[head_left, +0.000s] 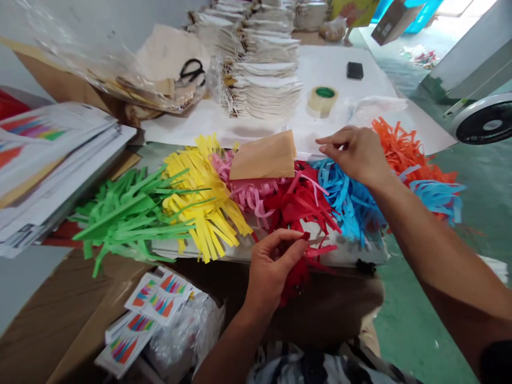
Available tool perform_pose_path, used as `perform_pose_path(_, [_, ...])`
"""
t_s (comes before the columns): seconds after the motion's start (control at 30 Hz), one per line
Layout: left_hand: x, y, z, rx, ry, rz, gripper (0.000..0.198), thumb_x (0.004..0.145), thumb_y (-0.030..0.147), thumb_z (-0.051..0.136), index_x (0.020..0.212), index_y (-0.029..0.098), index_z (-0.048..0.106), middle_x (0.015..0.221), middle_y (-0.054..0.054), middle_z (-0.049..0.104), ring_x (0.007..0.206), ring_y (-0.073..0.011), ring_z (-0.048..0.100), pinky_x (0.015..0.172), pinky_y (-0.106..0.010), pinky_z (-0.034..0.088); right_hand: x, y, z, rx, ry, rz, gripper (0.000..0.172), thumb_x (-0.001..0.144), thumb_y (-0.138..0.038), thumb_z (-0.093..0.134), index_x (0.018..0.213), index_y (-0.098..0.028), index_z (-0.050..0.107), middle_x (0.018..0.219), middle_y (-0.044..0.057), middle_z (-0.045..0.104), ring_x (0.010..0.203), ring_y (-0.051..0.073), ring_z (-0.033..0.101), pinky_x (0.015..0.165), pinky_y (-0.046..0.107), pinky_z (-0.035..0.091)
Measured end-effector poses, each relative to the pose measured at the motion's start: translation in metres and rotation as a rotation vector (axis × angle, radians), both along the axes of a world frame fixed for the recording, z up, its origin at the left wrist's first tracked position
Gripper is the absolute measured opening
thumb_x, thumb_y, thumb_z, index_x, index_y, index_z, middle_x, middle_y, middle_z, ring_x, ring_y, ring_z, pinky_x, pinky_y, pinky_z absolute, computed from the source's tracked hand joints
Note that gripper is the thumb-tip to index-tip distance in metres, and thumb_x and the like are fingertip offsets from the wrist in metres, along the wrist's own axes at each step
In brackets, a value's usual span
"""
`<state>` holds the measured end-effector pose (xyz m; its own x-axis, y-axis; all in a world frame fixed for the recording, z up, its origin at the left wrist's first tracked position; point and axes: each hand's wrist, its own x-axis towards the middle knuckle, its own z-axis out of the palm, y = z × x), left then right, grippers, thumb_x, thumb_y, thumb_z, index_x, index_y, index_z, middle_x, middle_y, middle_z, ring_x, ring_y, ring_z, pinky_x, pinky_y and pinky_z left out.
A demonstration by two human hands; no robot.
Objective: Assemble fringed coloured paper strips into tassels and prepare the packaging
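Note:
My left hand pinches red paper fringe strips between thumb and fingers, near the table's front edge. My right hand hangs open just above a blue paper fringe, holding nothing. Fringes lie side by side: a green one, a yellow one, and a pink one partly under a folded tan paper piece. Beyond my right hand are an orange fringe and another blue fringe.
Printed rainbow-pattern sheets are stacked at left, with more on a cardboard box at lower left. Behind are stacked cloth pieces, a tape roll, black scissors and a black pad. A fan stands at right above a green floor.

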<state>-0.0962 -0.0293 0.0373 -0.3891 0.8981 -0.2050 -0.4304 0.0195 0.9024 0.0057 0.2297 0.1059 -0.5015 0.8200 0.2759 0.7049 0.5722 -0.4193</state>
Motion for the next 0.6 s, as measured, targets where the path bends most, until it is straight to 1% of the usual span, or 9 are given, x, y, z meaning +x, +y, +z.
perform_pose_path(0.07, [0.004, 0.002, 0.006, 0.000, 0.070, 0.007, 0.015, 0.088, 0.036, 0.084, 0.096, 0.024, 0.082, 0.085, 0.002, 0.076, 0.079, -0.0098, 0.066, 0.076, -0.019, 0.051, 0.022, -0.044, 0.001, -0.123, 0.331, 0.171, 0.022, 0.088, -0.028, 0.080, 0.110, -0.023, 0.085, 0.104, 0.007, 0.081, 0.094, 0.024, 0.074, 0.088, 0.040, 0.059])
perform_pose_path(0.1, [0.007, 0.002, 0.010, 0.004, 0.114, 0.007, 0.014, 0.089, 0.036, 0.083, 0.096, 0.024, 0.081, 0.086, 0.002, 0.076, 0.080, -0.0100, 0.066, 0.075, -0.019, 0.051, 0.034, -0.066, -0.001, -0.227, 0.469, 0.226, 0.019, 0.086, -0.028, 0.083, 0.104, -0.025, 0.085, 0.105, 0.006, 0.081, 0.094, 0.023, 0.075, 0.085, 0.038, 0.060])
perform_pose_path(0.17, [0.014, 0.001, 0.017, 0.023, 0.209, -0.007, 0.012, 0.092, 0.034, 0.080, 0.097, 0.023, 0.080, 0.089, 0.002, 0.076, 0.082, -0.0108, 0.067, 0.076, -0.020, 0.051, 0.058, -0.107, -0.007, -0.425, 0.618, 0.260, 0.013, 0.084, -0.029, 0.087, 0.096, -0.030, 0.084, 0.101, 0.002, 0.081, 0.086, 0.019, 0.074, 0.076, 0.033, 0.061])
perform_pose_path(0.2, [0.019, 0.001, 0.020, 0.040, 0.258, -0.019, 0.010, 0.093, 0.033, 0.078, 0.096, 0.023, 0.079, 0.090, 0.001, 0.076, 0.084, -0.0116, 0.068, 0.078, -0.021, 0.052, 0.069, -0.124, -0.010, -0.483, 0.665, 0.267, 0.012, 0.082, -0.028, 0.089, 0.093, -0.031, 0.084, 0.096, 0.001, 0.081, 0.083, 0.018, 0.073, 0.072, 0.031, 0.060])
perform_pose_path(0.27, [0.029, -0.001, 0.026, 0.084, 0.352, -0.050, 0.009, 0.095, 0.031, 0.076, 0.096, 0.023, 0.079, 0.094, 0.000, 0.075, 0.089, -0.0135, 0.069, 0.081, -0.023, 0.053, 0.089, -0.149, -0.016, -0.531, 0.734, 0.249, 0.013, 0.079, -0.026, 0.092, 0.088, -0.031, 0.083, 0.087, 0.000, 0.079, 0.077, 0.016, 0.071, 0.069, 0.029, 0.058])
perform_pose_path(0.37, [0.046, -0.003, 0.032, 0.158, 0.446, -0.098, 0.007, 0.096, 0.028, 0.074, 0.097, 0.022, 0.078, 0.097, -0.003, 0.075, 0.094, -0.0164, 0.070, 0.086, -0.027, 0.055, 0.110, -0.167, -0.020, -0.552, 0.805, 0.196, 0.014, 0.076, -0.027, 0.094, 0.085, -0.030, 0.083, 0.081, 0.000, 0.078, 0.074, 0.016, 0.070, 0.068, 0.030, 0.058])
perform_pose_path(0.47, [0.058, -0.004, 0.036, 0.211, 0.511, -0.131, 0.006, 0.096, 0.025, 0.074, 0.097, 0.022, 0.079, 0.097, -0.004, 0.075, 0.093, -0.0171, 0.071, 0.085, -0.028, 0.056, 0.124, -0.173, -0.017, -0.577, 0.811, 0.155, 0.013, 0.077, -0.032, 0.094, 0.085, -0.030, 0.084, 0.082, 0.002, 0.078, 0.074, 0.018, 0.071, 0.069, 0.033, 0.060])
perform_pose_path(0.6, [0.065, -0.004, 0.039, 0.275, 0.636, -0.125, 0.006, 0.095, 0.021, 0.075, 0.099, 0.022, 0.079, 0.097, -0.003, 0.075, 0.094, -0.0162, 0.071, 0.086, -0.027, 0.055, 0.136, -0.177, -0.012, -0.552, 0.799, 0.165, 0.013, 0.078, -0.032, 0.093, 0.087, -0.030, 0.083, 0.084, 0.002, 0.078, 0.076, 0.018, 0.071, 0.070, 0.033, 0.061])
